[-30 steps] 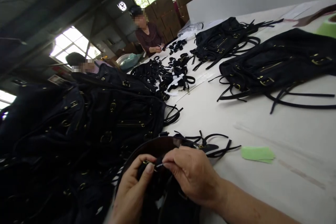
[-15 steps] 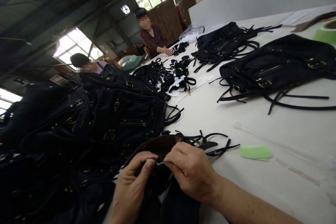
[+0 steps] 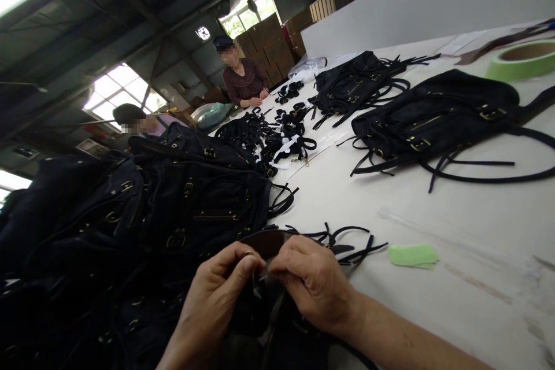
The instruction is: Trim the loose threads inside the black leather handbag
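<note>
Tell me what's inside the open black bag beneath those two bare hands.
Brown lining shows along the far rim of the open, black, soft-sided bag. The bare left hand and bare right hand block much of the opening; its bottom cannot be seen.

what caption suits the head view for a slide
Left hand and right hand work close together at an open black bag.

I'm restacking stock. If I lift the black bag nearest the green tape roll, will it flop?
The black bag will likely sag, since its body lies slack. Its loose straps, splayed on the table, may trail or snag. The gold-coloured buckle may add weight.
</note>
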Demonstrator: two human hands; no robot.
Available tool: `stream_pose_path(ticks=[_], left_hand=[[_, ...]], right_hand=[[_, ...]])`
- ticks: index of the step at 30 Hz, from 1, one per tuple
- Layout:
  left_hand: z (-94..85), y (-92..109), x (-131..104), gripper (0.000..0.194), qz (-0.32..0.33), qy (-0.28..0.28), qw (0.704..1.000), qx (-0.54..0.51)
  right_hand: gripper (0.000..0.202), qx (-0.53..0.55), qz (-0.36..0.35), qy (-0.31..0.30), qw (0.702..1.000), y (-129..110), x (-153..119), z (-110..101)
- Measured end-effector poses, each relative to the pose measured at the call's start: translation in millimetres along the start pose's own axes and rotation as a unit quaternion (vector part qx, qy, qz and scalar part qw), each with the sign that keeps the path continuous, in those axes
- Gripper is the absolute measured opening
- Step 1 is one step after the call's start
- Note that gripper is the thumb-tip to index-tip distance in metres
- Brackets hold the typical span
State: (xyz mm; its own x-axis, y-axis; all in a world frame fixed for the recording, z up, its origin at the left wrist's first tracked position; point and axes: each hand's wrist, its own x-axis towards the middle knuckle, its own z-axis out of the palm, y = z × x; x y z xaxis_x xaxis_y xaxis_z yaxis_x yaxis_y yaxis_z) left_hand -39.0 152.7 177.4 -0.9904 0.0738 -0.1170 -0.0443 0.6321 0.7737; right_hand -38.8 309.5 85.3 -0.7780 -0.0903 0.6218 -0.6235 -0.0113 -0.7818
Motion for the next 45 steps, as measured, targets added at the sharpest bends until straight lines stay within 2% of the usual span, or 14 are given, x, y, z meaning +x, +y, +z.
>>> stream_pose_path(ticks=[6,12,16,19,23,26,29,31,33,36,38,41,45], left_hand=[[7.9,-6.3,1.4,0.030,-0.014,-0.006,0.996,-0.089],[10.8,-2.3,4.3,0.037,-0.016,-0.005,0.998,-0.052],[17.3,-0.7,10.5,0.036,-0.030,-0.006,0.999,-0.025],[18.7,0.0,10.3,0.033,-0.026,0.014,0.999,-0.018],[15.4,-2.3,2.9,0.034,-0.020,-0.005,0.999,-0.031],[14.6,-5.5,-3.0,0.029,-0.021,-0.008,0.999,-0.050],[12.7,-7.4,-7.0,0.026,-0.025,0.020,0.998,-0.046],[6.7,-7.0,-8.9,0.030,-0.015,0.066,0.997,-0.039],[-4.2,-5.2,-10.6,0.035,-0.007,0.142,0.988,-0.057],[-23.4,-2.0,-12.8,0.037,0.000,0.274,0.959,-0.074],[-31.2,-0.8,-14.8,0.033,0.003,0.328,0.943,-0.061],[-28.9,0.5,-19.7,0.031,-0.006,0.317,0.947,-0.058],[-10.5,6.1,-29.2,0.032,-0.003,0.273,0.962,-0.014]], right_hand=[[0.012,0.005,-0.002,-0.012,1.000,-1.3,-0.7,0.7],[0.009,0.048,0.030,-0.018,0.998,-3.0,0.7,-0.7],[0.006,0.068,0.113,-0.029,0.991,-0.5,1.1,-0.7],[0.008,0.076,0.158,-0.024,0.984,0.0,2.8,-2.2],[0.006,0.068,0.176,-0.014,0.982,-2.1,4.4,-4.3],[0.007,0.055,0.165,-0.025,0.984,-3.0,4.3,-4.7],[0.007,0.021,0.128,-0.060,0.990,-2.0,4.7,-7.0],[0.006,-0.028,0.098,-0.089,0.991,-0.4,6.3,-11.8],[0.006,-0.082,0.078,-0.111,0.987,1.7,9.0,-19.4],[0.007,-0.139,0.087,-0.122,0.979,5.7,13.7,-31.9],[0.008,-0.155,0.100,-0.127,0.975,7.8,16.3,-38.6],[0.009,-0.142,0.105,-0.115,0.978,7.9,18.9,-44.2],[0.010,-0.060,0.099,-0.046,0.992,0.9,20.0,-43.7]])
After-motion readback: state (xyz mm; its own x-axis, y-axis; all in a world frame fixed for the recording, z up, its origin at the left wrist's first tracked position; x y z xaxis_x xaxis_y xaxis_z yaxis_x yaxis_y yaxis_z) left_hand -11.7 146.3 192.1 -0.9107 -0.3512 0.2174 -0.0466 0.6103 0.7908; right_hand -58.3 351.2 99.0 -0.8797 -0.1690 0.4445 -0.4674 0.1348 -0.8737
